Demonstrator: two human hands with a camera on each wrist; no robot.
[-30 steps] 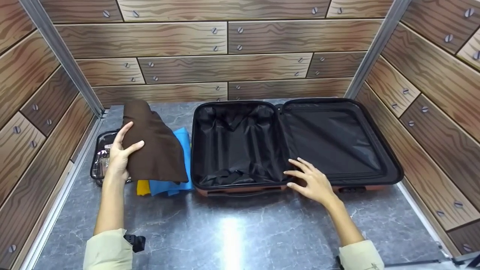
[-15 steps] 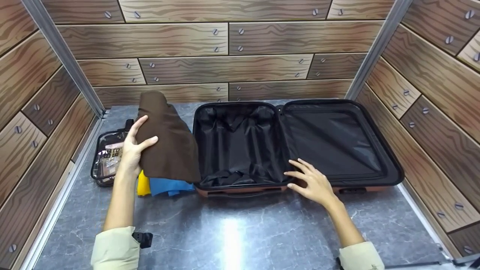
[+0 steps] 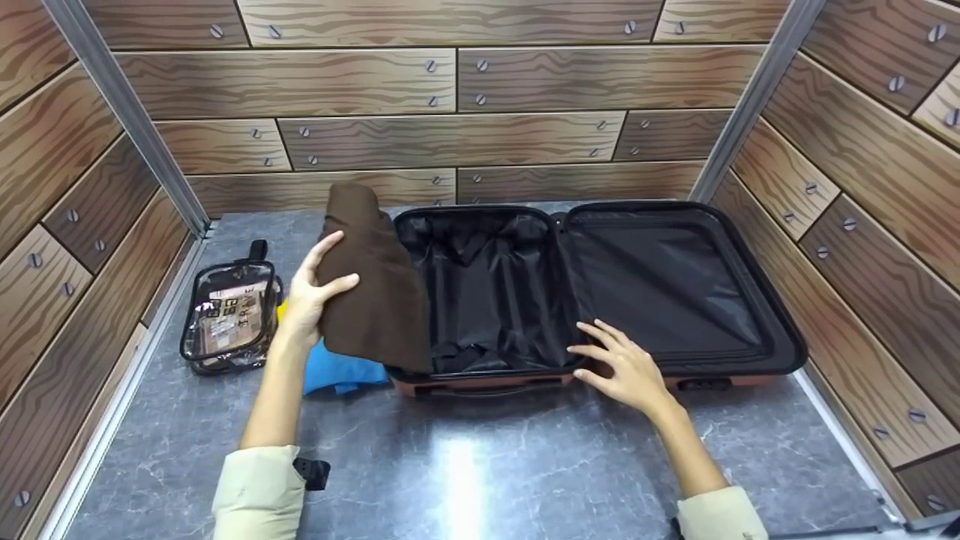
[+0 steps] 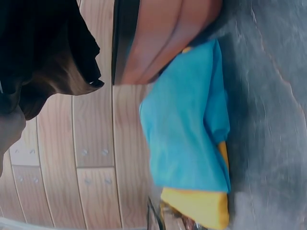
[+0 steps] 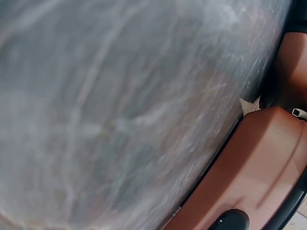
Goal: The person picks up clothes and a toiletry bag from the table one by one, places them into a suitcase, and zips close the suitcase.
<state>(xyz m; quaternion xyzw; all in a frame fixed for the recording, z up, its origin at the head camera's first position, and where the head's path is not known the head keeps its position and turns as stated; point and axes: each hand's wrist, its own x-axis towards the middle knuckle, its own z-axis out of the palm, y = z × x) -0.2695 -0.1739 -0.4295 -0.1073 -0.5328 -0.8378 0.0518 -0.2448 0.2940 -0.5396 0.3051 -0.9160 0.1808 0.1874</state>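
Note:
My left hand (image 3: 311,300) grips a folded brown cloth (image 3: 375,292), thumb on top and the other fingers partly hidden behind it. The cloth hangs above the blue cloth (image 3: 341,369) and overlaps the left rim of the open suitcase (image 3: 487,300). In the left wrist view the dark cloth (image 4: 43,48) is at upper left, off the table. My right hand (image 3: 626,371), fingers spread, rests at the suitcase's front edge near the hinge and holds nothing. The right wrist view shows the suitcase's copper shell (image 5: 240,167) but no fingers.
A clear zip pouch (image 3: 229,315) with small items in it lies on the grey table (image 3: 375,465) at the left. A yellow cloth (image 4: 201,206) lies partly under the blue one, beside the suitcase. Wood-patterned walls (image 3: 360,79) stand behind and at both sides.
My left hand has carried the brown cloth to the right, from over the pouch and coloured cloths to the suitcase's left rim. The pouch has come into fuller view. My right hand stays put.

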